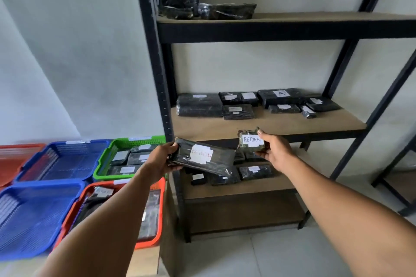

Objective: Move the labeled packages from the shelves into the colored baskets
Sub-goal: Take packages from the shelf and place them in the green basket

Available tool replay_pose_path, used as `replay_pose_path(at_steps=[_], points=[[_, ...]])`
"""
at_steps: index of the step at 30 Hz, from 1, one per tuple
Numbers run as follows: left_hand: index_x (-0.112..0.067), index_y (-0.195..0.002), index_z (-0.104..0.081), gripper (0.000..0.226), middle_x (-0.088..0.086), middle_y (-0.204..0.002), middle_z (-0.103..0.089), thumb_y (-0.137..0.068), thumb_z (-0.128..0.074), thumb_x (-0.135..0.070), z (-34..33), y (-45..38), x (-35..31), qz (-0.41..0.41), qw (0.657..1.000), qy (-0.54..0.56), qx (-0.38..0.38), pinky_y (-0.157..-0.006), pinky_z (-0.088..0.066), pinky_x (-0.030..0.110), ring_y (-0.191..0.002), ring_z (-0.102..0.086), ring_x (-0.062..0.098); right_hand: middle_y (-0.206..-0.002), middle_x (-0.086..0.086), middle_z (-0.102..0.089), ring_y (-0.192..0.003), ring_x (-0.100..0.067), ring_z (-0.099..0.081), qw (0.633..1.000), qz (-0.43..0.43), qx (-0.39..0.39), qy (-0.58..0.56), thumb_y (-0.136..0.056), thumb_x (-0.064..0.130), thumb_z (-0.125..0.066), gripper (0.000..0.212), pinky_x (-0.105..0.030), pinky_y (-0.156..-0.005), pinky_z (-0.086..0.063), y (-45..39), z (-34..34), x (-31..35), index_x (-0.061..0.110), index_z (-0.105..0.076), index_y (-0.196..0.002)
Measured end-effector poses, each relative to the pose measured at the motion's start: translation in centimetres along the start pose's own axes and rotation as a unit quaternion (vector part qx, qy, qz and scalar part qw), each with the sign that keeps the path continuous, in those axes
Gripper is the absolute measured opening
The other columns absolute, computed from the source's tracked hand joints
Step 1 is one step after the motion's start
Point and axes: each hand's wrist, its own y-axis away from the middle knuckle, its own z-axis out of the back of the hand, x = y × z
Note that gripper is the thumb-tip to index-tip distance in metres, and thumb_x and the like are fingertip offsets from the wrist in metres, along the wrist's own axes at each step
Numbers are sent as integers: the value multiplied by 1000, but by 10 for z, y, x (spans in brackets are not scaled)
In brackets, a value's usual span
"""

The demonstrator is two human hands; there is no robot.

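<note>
RETURN packages: two were in hand, in front of the lower shelf edge. Left hand point(165, 156) gripped the long flat package point(202, 158) by one end only; it hung tilted, so it could slip or swing out. Right hand point(275, 149) pinched the small package point(251, 140) firmly. Orange basket point(157, 238) sat nearest, green basket point(105, 159) just behind: misdrop risk. Farther packages point(258, 103) waited on the middle shelf point(225, 128).

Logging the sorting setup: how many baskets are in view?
5: a red basket far left, two blue baskets, a green basket by the shelf, an orange basket under the left arm. More may lie off-frame.
</note>
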Motion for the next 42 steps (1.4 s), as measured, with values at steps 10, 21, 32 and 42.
replay_pose_path(at_steps=[10,21,32,42], points=[[-19,-107,-65,16,6,-94,-63,-103,-49,-22,187,38,-6,0,995,27,-94,-71,-57,39,-85,-62,20,-88,-13,-75,-87,-26,-69,963,-33,203,177,-88,17,-71,16,-39,-75,-55,57,-165,-45,10,-63,-99],[-19,-95,-65,18,11,-104,-65,-103,-50,-23,387,28,-23,-32,964,75,-251,-75,-57,43,-89,-65,23,-97,-11,-72,-91,-23,-68,917,26,112,382,-86,23,-70,22,-38,-69,-56,63,-330,-138,12,-62,-103],[-25,-95,-67,19,9,-103,-69,-104,-50,-22,435,-27,-15,-15,966,75,-247,-88,-56,48,-98,-66,27,-112,-7,-63,-91,-21,-61,865,106,18,490,-96,23,-62,24,-24,-55,-38,3,-392,-157,16,-59,-120],[-13,-126,-62,27,14,-115,-67,-103,-52,-21,460,-107,-3,5,964,67,-256,-82,-57,45,-105,-65,30,-107,-4,-65,-88,-21,-63,833,64,55,547,-95,16,-62,19,-24,-63,-42,-97,-420,-191,21,-62,-114]])
